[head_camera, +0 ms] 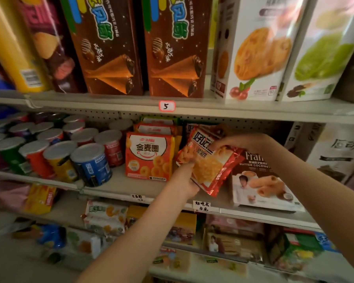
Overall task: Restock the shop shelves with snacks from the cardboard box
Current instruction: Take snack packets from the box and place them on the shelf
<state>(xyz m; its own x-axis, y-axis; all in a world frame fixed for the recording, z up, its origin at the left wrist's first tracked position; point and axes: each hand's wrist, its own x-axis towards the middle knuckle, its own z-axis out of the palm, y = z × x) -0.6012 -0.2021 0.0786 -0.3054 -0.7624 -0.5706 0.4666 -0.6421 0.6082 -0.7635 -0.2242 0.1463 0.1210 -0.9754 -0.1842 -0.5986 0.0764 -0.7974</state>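
Observation:
A red foil snack bag (pixel 207 160) with a picture of yellow crackers is tilted over the middle shelf (pixel 119 186). My left hand (pixel 184 180) grips its lower left edge from below. My right hand (pixel 239 142) pinches its top edge from above. The bag hangs in the gap between a row of orange ring-snack packs (pixel 149 156) on its left and a white butter coconut box (pixel 262 180) on its right. More red bags of the same kind stand behind it, mostly hidden. The cardboard box is out of view.
Several small chip cans (pixel 90 162) crowd the left of the middle shelf. Above are tall brown cone-snack boxes (pixel 178 48) and white cookie boxes (pixel 253 50). The lower shelf (pixel 253 213) holds mixed packets. A price tag "5" (pixel 167 106) marks the upper shelf edge.

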